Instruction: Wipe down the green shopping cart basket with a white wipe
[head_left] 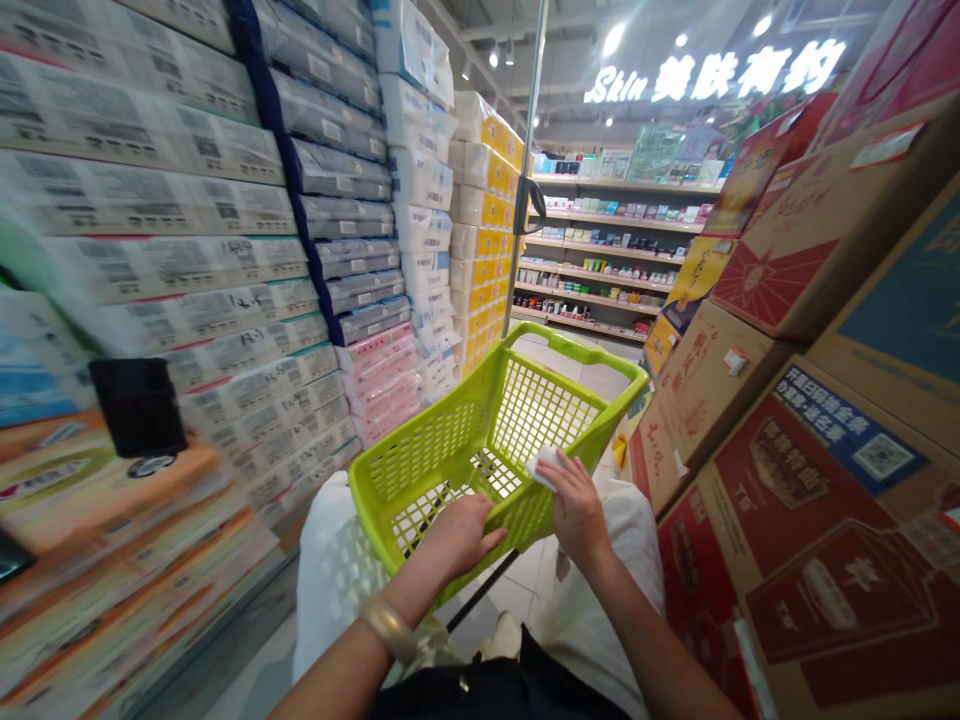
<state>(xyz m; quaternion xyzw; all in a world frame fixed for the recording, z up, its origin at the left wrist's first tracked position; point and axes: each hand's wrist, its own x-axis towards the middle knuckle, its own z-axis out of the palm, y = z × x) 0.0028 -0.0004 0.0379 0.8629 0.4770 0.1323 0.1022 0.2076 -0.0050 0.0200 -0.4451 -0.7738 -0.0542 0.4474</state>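
A lime-green plastic shopping basket (420, 435) with lattice walls stands tilted between my knees, nothing visible inside it. My left hand (459, 532) is closed over its near rim, the fingers curled to the inner side and the thumb outside. On the right part of the same rim, my right hand (577, 505) presses a crumpled white wipe (545, 466) with its fingers. Whether the wipe is paper or cloth I cannot tell. Under the basket a dark pole (480, 592) slants down, its full length hidden.
Stacked paper packs (142, 190) wall the left side, with a dark phone-like object (139, 408) on a lower orange carton (180, 490). Red and brown cartons (795, 520) rise close on the right. Behind the basket are a glass door edge (527, 150) and product shelves (607, 248).
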